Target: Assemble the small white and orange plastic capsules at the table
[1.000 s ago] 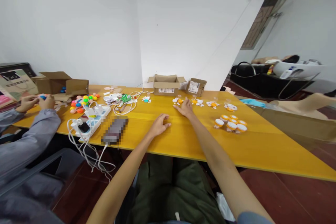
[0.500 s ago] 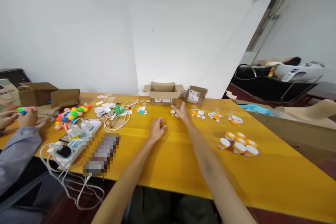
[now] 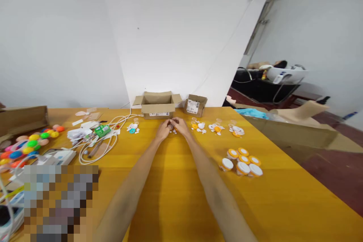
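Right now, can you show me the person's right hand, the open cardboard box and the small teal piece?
Right hand [image 3: 182,126], head view: back of the hand.
Open cardboard box [image 3: 157,109], head view: front wall.
Small teal piece [image 3: 132,131], head view: its upward face.

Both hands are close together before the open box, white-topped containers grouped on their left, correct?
Wrong side: the head view shows the white-topped containers grouped right of the left hand and right hand, close together before the open box.
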`<state>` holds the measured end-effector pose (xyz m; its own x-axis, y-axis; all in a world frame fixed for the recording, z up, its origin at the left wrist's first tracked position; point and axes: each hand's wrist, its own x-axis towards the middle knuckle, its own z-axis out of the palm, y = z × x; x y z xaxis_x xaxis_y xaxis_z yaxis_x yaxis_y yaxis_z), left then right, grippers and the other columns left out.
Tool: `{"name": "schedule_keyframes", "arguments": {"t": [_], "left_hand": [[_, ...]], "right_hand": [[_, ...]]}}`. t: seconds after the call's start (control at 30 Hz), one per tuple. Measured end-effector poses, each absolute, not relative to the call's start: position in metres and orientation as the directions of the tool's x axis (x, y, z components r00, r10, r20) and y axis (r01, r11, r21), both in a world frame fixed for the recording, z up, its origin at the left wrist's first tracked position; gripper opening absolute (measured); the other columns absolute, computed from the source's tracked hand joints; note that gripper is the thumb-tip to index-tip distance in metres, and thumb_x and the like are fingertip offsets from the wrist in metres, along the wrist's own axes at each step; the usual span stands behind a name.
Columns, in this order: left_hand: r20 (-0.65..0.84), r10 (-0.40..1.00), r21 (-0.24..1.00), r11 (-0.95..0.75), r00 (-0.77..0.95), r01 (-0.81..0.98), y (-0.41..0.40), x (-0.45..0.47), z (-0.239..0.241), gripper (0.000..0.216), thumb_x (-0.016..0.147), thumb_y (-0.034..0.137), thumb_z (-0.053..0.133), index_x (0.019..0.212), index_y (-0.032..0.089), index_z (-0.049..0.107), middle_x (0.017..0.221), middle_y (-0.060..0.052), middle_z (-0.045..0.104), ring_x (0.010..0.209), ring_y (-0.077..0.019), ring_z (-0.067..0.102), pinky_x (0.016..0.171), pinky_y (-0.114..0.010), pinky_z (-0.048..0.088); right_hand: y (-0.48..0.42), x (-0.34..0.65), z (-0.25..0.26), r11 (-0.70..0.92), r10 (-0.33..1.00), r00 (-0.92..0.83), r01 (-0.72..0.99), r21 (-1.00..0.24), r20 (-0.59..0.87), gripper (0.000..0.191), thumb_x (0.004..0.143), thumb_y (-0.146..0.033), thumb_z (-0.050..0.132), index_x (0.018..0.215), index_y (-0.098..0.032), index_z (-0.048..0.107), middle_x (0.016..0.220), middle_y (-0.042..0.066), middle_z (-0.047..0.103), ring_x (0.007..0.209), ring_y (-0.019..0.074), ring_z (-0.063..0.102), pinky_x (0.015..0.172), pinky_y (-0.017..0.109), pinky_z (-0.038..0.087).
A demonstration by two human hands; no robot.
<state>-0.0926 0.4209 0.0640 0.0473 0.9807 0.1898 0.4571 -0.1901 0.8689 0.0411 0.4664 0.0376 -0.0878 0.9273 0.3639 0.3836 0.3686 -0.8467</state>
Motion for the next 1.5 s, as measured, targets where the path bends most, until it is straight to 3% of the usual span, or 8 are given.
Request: {"name": "schedule_keyframes", "arguments": {"t": [0.1,0.8,1.37,1.5], "left_hand": [[0.191,0.981,0.88,-0.189,0.04,0.436,0.421,-0.097,0.067,0.041,0.08,0.011,0.055,0.116,0.022,0.071,0.123,-0.005,0.074,0.121,-0.0242,0.064,0.11,-0.039,0.046],[0.325,0.944,0.804,-0.307,0.057,0.51,0.355,-0.123,0.062,0.031,0.081,0.011,0.056,0.105,0.021,0.071,0.11,-0.007,0.077,0.108,-0.0231,0.07,0.102,-0.04,0.053],[0.387,0.922,0.762,-0.338,0.03,0.553,0.293,-0.149,0.066,0.028,0.076,0.007,0.059,0.097,0.018,0.072,0.1,-0.008,0.077,0.102,-0.0232,0.069,0.099,-0.04,0.053],[0.4,0.916,0.753,-0.334,0.007,0.567,0.296,-0.151,0.06,0.028,0.075,0.006,0.061,0.098,0.018,0.072,0.103,-0.009,0.076,0.103,-0.0226,0.069,0.1,-0.041,0.052]], "right_hand": [[0.463,0.037,0.041,0.337,0.937,-0.06,0.403,-0.851,0.343,0.004,0.078,-0.027,0.071,0.077,-0.024,0.069,0.076,0.0,0.074,0.077,0.0187,0.071,0.072,0.029,0.055],[0.382,-0.002,0.051,0.305,0.941,-0.021,0.481,-0.822,0.337,0.009,0.078,-0.02,0.067,0.078,-0.025,0.061,0.084,0.0,0.071,0.087,0.0193,0.067,0.08,0.03,0.053],[0.344,-0.029,0.045,0.394,0.919,-0.141,0.333,-0.857,0.368,0.012,0.084,-0.026,0.064,0.073,-0.024,0.061,0.076,-0.001,0.072,0.077,0.0159,0.068,0.074,0.026,0.054],[0.344,-0.025,0.044,0.397,0.917,-0.157,0.245,-0.885,0.367,0.017,0.087,-0.034,0.061,0.075,-0.023,0.061,0.077,0.0,0.071,0.076,0.0156,0.068,0.073,0.026,0.053]]}}
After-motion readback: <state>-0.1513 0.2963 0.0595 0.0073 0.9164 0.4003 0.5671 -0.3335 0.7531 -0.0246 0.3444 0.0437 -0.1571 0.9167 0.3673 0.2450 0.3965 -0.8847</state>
